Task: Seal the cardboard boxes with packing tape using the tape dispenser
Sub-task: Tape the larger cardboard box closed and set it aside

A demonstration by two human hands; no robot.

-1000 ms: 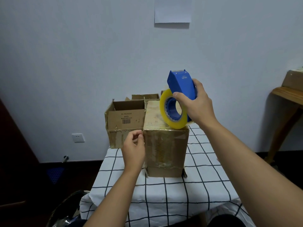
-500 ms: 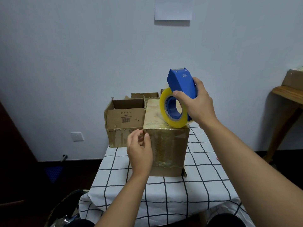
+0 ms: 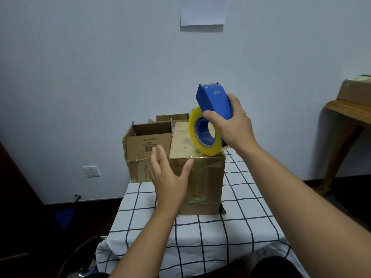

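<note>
A small table draped in a white cloth with a black grid pattern [image 3: 200, 237] stands against a plain pale grey wall [image 3: 100, 67], which carries a white sheet of paper [image 3: 202, 12] high up and a white socket [image 3: 91, 171] low down. On the cloth stands a closed, tape-wrapped brown cardboard box [image 3: 202, 177]; just beside it on the left is an open-topped brown cardboard box with a barcode label [image 3: 148, 145], and another open box [image 3: 172, 117] shows behind. The right hand [image 3: 233, 125] grips the blue plastic tape dispenser with its yellowish tape roll [image 3: 210, 121], the roll resting on the closed box's top. The left hand [image 3: 170, 177], fingers spread and holding nothing, is at that box's near left corner. A wooden side table [image 3: 349, 115] carrying a box stands at right.
</note>
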